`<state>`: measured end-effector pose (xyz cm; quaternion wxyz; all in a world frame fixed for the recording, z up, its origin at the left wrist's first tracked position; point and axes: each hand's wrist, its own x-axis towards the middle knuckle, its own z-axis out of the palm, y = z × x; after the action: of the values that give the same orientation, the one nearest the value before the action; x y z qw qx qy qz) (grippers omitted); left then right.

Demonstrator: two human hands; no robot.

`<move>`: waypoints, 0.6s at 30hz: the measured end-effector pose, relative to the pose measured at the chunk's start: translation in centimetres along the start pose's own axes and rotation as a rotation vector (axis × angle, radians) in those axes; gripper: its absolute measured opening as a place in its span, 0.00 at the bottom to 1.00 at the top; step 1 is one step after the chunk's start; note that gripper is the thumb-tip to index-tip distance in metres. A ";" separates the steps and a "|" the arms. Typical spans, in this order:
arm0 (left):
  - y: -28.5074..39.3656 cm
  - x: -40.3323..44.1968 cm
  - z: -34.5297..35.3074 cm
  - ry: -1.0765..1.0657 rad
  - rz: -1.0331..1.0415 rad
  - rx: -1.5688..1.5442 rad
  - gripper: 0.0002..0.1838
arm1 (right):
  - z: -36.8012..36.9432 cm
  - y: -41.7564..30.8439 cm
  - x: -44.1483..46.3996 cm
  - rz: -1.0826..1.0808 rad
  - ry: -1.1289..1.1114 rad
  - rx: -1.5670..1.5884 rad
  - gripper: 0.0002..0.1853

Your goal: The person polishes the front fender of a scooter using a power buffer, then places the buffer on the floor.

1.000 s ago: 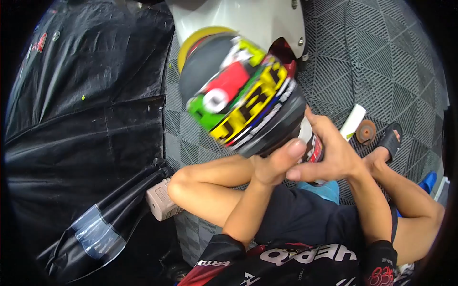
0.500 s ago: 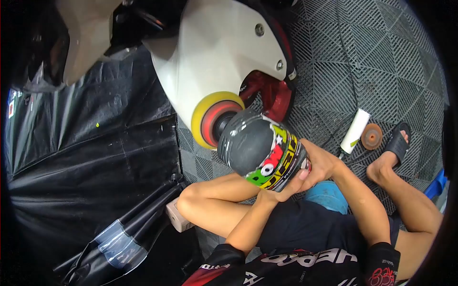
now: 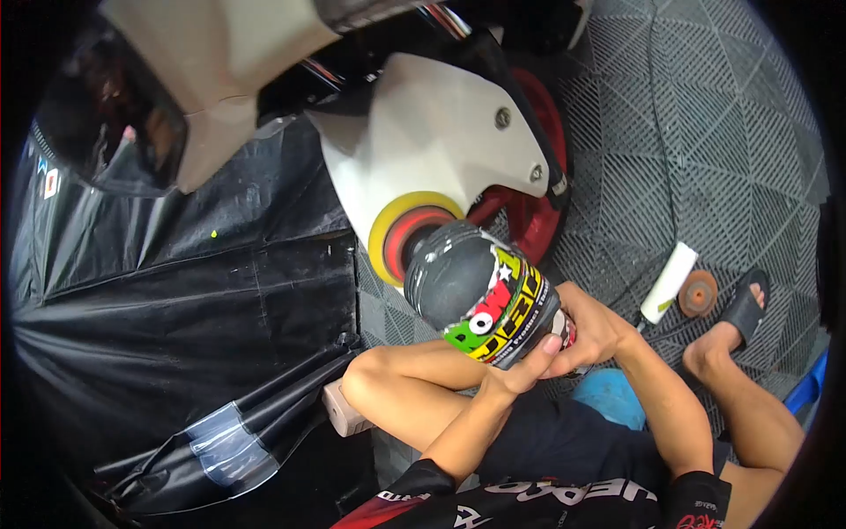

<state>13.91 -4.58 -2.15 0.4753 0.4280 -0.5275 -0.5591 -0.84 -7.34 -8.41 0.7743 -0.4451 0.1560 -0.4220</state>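
Observation:
Both my hands hold a dark polisher (image 3: 471, 282) covered in bright stickers. My left hand (image 3: 526, 363) is closed around the near end of its body from the left. Just beside it, my right hand (image 3: 586, 331) wraps the same end from the right; what its fingers press on is partly hidden. At the far end, the yellow and red foam pad (image 3: 382, 231) lies against the lower part of a white motorcycle front fender (image 3: 423, 132). A red wheel (image 3: 538, 212) shows behind the fender.
A white bottle (image 3: 670, 282) and a round orange-brown pad (image 3: 698, 294) lie on the grey grid floor (image 3: 617, 167), near my sandalled foot (image 3: 745, 309). A cord (image 3: 663, 115) runs across the tiles. Black sheeting (image 3: 176, 326) hangs at left. I sit on a blue seat (image 3: 610, 398).
My view has shifted upward and left, so more of the motorcycle shows. The polisher's pad is still at the fender's lower part, and both hands keep their hold.

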 end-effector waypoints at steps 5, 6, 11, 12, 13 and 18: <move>7.8 5.8 2.8 0.130 -0.044 0.073 0.26 | 1.5 -5.0 2.2 -0.071 0.171 0.094 0.44; 8.6 6.6 3.2 0.128 -0.013 0.046 0.24 | 2.0 -7.2 2.9 -0.082 0.118 0.210 0.40; 6.5 5.7 1.8 0.051 0.011 0.086 0.19 | 1.3 -4.6 2.6 -0.088 0.094 0.098 0.34; 5.8 4.9 1.5 0.034 -0.025 0.114 0.20 | 1.4 -3.7 2.0 -0.074 0.102 0.117 0.34; 5.2 4.2 1.5 0.029 0.025 0.125 0.20 | 1.5 -2.9 1.4 -0.060 0.110 0.137 0.35; 1.2 -0.1 0.7 0.041 -0.017 0.119 0.24 | 1.6 0.0 -1.1 0.010 0.056 0.081 0.36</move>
<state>13.34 -4.31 -0.89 0.4550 0.4712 -0.5463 -0.5220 -0.52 -5.60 -7.69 0.7892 -0.4005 0.1628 -0.4363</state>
